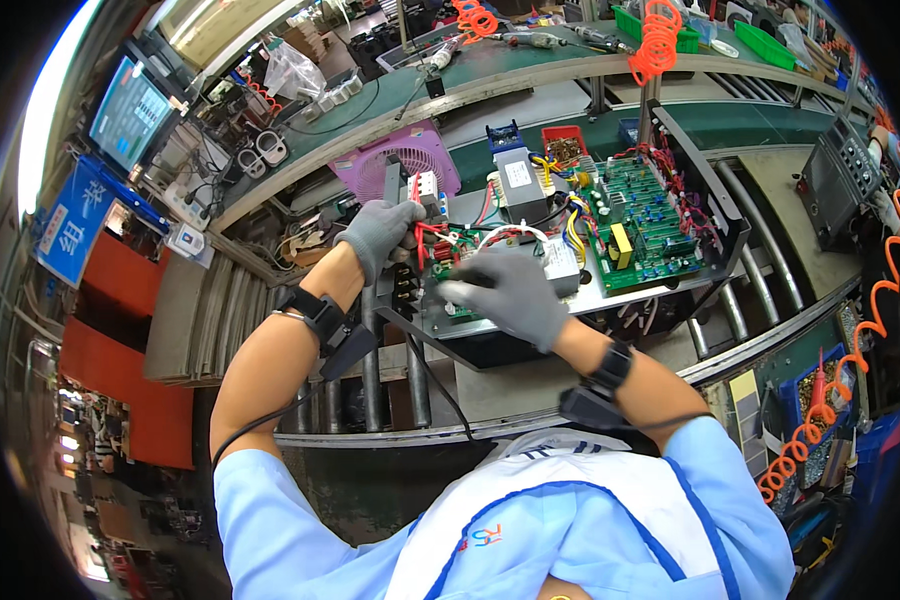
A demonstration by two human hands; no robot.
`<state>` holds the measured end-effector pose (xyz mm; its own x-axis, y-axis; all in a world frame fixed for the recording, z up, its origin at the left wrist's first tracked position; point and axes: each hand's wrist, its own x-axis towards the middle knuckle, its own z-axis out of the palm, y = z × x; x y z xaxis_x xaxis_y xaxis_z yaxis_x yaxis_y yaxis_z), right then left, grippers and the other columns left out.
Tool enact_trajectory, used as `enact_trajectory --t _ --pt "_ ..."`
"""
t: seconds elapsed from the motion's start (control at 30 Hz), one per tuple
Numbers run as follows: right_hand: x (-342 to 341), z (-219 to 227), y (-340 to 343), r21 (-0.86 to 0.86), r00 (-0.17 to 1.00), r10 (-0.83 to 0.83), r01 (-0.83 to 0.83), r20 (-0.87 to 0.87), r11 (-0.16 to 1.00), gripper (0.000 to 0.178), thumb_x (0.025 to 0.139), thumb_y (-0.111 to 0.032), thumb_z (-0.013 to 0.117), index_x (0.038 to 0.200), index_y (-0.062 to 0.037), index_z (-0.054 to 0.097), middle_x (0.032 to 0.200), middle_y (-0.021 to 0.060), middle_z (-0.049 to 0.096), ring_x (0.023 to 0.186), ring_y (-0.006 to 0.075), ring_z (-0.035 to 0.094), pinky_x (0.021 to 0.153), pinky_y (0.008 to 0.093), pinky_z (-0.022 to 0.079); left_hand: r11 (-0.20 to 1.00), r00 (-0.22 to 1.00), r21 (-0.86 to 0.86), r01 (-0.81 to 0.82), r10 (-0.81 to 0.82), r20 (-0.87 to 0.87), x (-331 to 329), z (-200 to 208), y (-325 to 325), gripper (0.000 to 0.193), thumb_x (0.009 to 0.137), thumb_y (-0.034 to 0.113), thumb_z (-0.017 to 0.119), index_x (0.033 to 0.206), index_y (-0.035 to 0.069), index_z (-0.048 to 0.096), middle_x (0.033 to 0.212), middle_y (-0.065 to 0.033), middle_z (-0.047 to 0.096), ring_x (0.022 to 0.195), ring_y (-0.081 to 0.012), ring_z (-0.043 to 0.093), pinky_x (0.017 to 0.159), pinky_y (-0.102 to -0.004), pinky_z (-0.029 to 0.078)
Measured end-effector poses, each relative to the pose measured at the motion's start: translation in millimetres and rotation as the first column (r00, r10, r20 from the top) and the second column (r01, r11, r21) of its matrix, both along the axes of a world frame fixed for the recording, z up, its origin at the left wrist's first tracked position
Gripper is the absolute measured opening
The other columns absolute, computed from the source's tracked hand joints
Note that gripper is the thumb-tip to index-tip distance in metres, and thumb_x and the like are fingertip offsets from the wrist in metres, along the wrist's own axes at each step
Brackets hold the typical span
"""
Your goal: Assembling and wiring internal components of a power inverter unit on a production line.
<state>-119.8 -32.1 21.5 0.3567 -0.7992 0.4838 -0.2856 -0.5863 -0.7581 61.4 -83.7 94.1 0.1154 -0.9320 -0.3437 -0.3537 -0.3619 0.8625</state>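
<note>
In front of me lies an opened metal chassis (705, 195) packed with electronics. My left hand (378, 238), in a grey glove, is closed at its left end, next to a white circuit breaker (427, 190), a dark grey bar (392, 182) and red wires (422, 240); what its fingers grip is hidden. My right hand (515, 295), also gloved, hovers over the chassis's near edge, its fingertips blurred by motion. Beside it are a white cable (510, 229) and a white block (560, 262). Farther right sit a green circuit board (650, 225) and a grey transformer (519, 182).
A purple fan (395, 165) stands behind the chassis, near a red bin (565, 145) of small parts. Conveyor rollers (740, 300) run beneath. An orange coiled hose (790, 455) hangs at the right. A monitor (130, 115) stands at the left.
</note>
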Motion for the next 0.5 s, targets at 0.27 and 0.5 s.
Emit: enact_trajectory --t 0.27,0.5 --pt "52 -5 -10 0.336 0.973 -0.111 0.037 0.203 0.941 0.030 0.073 -0.034 0.059 0.072 -0.0048 0.064 0.063 0.0109 0.060 0.062 0.0265 0.059 0.061 0.0361 0.045 0.998 0.998 -0.042 -0.056 0.057 0.022 -7 5 6 0.023 0.079 0.019 0.054 0.061 0.005 0.055 0.049 -0.0031 0.050 0.033 -0.0099 0.039 0.032 -0.0225 0.028" --pt "20 -21 -16 0.170 0.988 -0.126 0.139 -0.084 0.976 0.023 0.072 -0.028 0.061 0.074 -0.0051 0.063 0.069 0.0122 0.060 0.068 0.0255 0.058 0.066 0.0362 0.044 0.996 0.996 0.005 0.087 -0.087 -0.025 81 10 -14 0.018 0.080 0.020 0.053 0.075 0.003 0.055 0.061 -0.0024 0.056 0.042 -0.0110 0.048 0.035 -0.0216 0.038"
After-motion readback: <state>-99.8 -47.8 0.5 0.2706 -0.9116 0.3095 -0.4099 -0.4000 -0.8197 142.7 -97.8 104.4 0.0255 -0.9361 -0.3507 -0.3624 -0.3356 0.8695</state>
